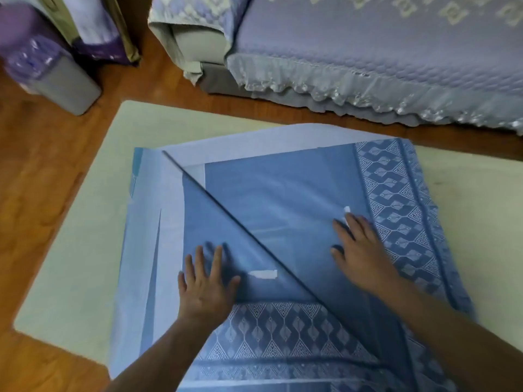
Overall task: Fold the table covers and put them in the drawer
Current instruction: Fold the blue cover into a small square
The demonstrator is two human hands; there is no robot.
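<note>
A blue table cover (pixel 283 199) with white patterned borders lies spread on a cream mat (pixel 85 236) on the floor. A diagonal fold line runs across it from upper left to lower right. My left hand (pixel 208 281) presses flat on the cloth left of that line, fingers spread. My right hand (pixel 359 250) lies flat on the cloth right of the line, beside the patterned border. Two small white tags show on the cover near my hands. No drawer is in view.
A sofa (pixel 368 52) with a lilac lace-trimmed cover stands at the back right. A grey bin (pixel 65 89) and purple-covered furniture (pixel 93 32) stand at the back left. Wooden floor (pixel 36 193) surrounds the mat.
</note>
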